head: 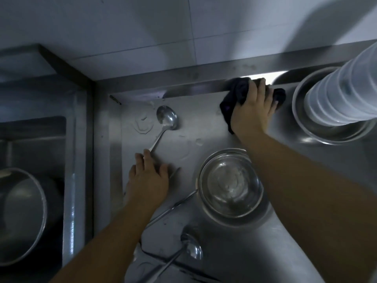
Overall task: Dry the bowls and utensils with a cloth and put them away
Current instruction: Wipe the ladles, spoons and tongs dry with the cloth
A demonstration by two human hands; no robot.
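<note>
Your right hand (254,111) grips the dark cloth (237,92); your left hand (148,176), fingers flat, touches the ladle (166,119) handle. Next: lift ladle, wipe dry

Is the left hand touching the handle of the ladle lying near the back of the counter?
Touching. In the head view the left hand lies over the lower end of the ladle handle, its fingers covering it with no gap showing.

A ladle (166,121) lies left of the bowl (230,183), the cloth (236,97) behind it.
</note>
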